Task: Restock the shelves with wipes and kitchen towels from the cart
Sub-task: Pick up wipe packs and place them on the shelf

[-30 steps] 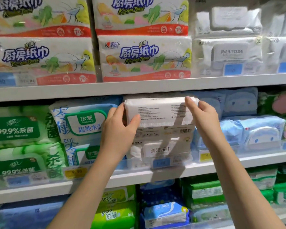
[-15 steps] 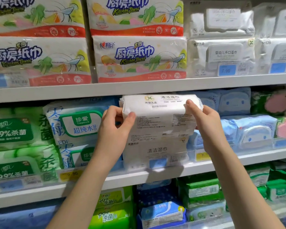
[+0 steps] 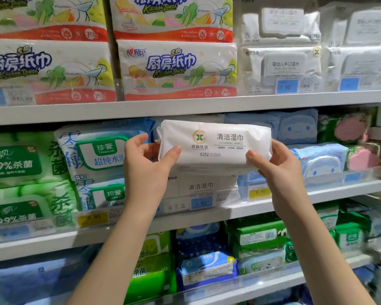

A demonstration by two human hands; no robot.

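A white pack of cleaning wipes (image 3: 216, 144) is held in front of the middle shelf (image 3: 207, 216), its printed front facing me. My left hand (image 3: 147, 168) grips its left end, thumb across the front. My right hand (image 3: 277, 170) grips its right end from below. Directly beneath it an identical white wipes pack (image 3: 200, 188) stands on the shelf behind a clear lip. Kitchen towel packs (image 3: 176, 69) fill the top shelf at left and centre.
Blue-and-white wipes (image 3: 92, 155) and green wipes (image 3: 13, 168) stand to the left, pale blue packs (image 3: 317, 164) to the right. White lidded wipes (image 3: 282, 67) sit on the top shelf at right. Green and blue packs crowd the lower shelf (image 3: 207, 267).
The white pack has been turned over: its back with small print faced me, now the logo front does. Both hands shifted lower on its ends.
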